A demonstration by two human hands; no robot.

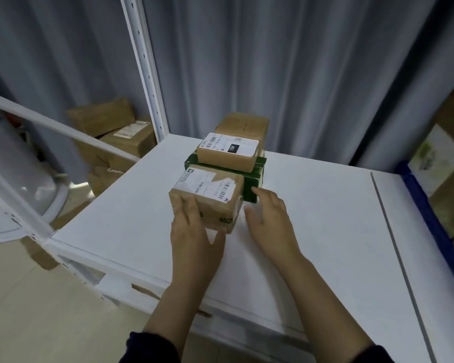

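On the smooth white shelf [312,218], toward its left front, stands a squarish brown cardboard parcel [215,195], taped, with a torn white label [202,183] on top. The left hand [192,231] presses flat against its near face, fingers straight. The right hand [270,224] is released, just beside it. Directly behind, a green box [254,179] carries a flatter labelled parcel [228,153].

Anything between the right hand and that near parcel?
Nothing visible. The right hand is open just right of the near parcel, with only bare white shelf between them. The green box stands behind the parcel, close to that hand, not in the gap.
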